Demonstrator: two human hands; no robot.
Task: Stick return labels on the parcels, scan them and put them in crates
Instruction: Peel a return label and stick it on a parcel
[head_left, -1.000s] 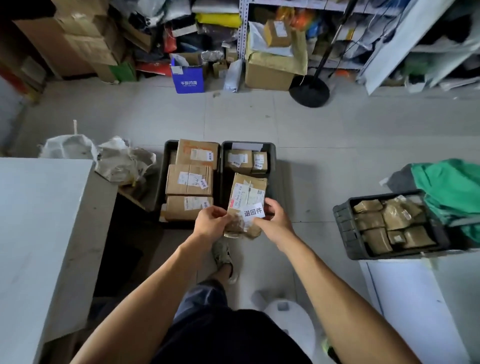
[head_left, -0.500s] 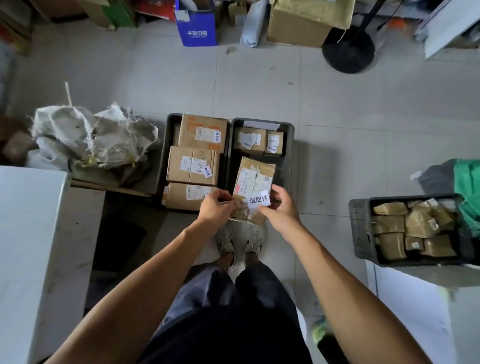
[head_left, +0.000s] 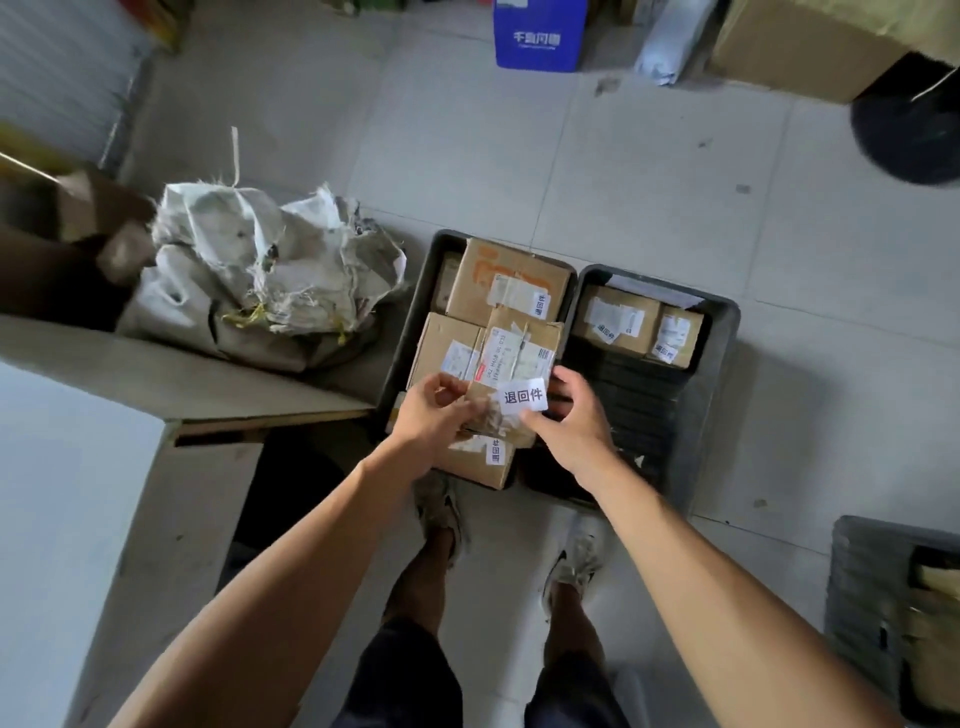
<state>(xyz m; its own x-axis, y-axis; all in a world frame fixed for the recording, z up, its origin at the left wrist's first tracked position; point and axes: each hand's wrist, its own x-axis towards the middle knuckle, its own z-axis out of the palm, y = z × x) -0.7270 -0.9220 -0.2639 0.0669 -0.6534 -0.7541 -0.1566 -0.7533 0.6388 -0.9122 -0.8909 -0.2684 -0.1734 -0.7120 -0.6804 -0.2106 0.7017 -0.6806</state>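
The parcel (head_left: 522, 353) is matt brown cardboard, crinkled under glossy tape, with a smooth white paper label (head_left: 523, 396). The crates (head_left: 719, 332) are dark matt plastic. Frayed woven sacks (head_left: 260, 275) lie on smooth grey floor tiles (head_left: 467, 171).

cam: head-worn, single view | faces fwd + steeply down (wide-angle) | close over hands, floor below

Brown cardboard parcel (head_left: 519, 358) held above the two black floor crates, taped, shipping label on top, white return label (head_left: 523, 396) with black characters at its near edge. Left crate (head_left: 410, 332) packed with labelled boxes; right crate (head_left: 717, 364) holds two small labelled boxes at far end.
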